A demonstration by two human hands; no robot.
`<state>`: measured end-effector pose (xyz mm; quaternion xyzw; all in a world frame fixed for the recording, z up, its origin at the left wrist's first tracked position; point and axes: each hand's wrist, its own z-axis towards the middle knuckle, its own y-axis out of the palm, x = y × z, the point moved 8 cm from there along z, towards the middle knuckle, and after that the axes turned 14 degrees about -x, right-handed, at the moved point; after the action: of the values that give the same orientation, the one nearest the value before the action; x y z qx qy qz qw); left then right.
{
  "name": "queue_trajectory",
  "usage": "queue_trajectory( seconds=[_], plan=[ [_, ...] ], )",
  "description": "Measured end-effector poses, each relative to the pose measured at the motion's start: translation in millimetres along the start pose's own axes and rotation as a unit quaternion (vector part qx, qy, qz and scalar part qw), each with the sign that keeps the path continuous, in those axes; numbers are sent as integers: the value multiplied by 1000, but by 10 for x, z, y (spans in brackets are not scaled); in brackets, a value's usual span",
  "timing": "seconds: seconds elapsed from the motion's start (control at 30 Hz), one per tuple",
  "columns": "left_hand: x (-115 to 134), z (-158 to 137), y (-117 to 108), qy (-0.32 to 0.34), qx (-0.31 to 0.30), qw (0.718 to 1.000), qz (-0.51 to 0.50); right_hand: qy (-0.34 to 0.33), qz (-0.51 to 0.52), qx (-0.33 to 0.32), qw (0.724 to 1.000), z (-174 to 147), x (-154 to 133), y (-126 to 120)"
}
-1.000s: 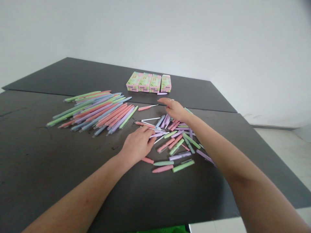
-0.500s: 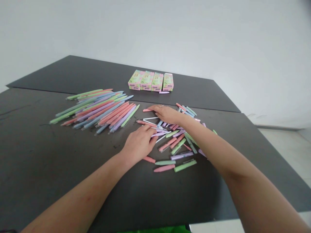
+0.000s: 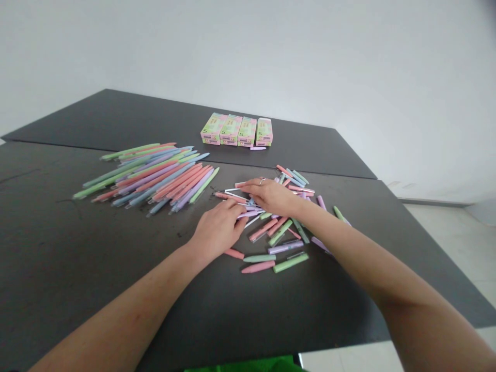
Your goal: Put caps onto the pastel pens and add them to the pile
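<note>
My left hand (image 3: 219,227) rests at the left edge of a pile of loose pen parts. Its fingers curl inward, and a purple pen part (image 3: 251,213) shows between thumb and forefinger. A ring is on my right hand (image 3: 271,196), which lies over the same pile just beyond the left, fingers stretched out and touching a pink pen part (image 3: 240,184). White refills (image 3: 236,195) stick out between the two hands. Pink, green, purple and blue barrels and caps, such as a green cap (image 3: 290,262), lie around and under my right forearm.
A large heap of assembled pens (image 3: 155,175) covers the table's left middle. Several pink-green boxes (image 3: 229,129) stand in a row at the back, a purple pen part (image 3: 258,148) in front of them. The dark table (image 3: 96,248) has a seam across it.
My right hand has drawn nearer to me and closer to the left hand, and the pink pen part at its fingertips shifted with it. My left hand stays almost in place.
</note>
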<state>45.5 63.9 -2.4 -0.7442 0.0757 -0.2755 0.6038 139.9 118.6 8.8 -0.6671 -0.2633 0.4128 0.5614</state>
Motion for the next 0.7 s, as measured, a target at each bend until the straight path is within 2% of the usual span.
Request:
queue_trajectory(
  seconds=[0.17,0.43,0.5,0.53,0.6,0.63,0.7],
  plan=[
    [2,5,-4,4,8,1000,8,-34,8,-12,999,39,-141,80],
    [-12,7,3,0,5,1000,3,-9,29,-26,999,-86,-115,76],
    [-8,6,-1,3,6,1000,0,49,24,21,998,-161,95,-48],
    [-7,6,-3,4,6,1000,-2,98,12,61,993,-228,263,-138],
    [-6,4,-6,5,4,1000,-6,215,-26,137,967,-426,661,-301],
    [-6,2,-7,5,3,1000,-8,263,-43,149,952,-522,850,-335],
    [-4,0,-8,4,1,1000,-8,311,-65,104,943,-635,1155,-278]
  ],
)
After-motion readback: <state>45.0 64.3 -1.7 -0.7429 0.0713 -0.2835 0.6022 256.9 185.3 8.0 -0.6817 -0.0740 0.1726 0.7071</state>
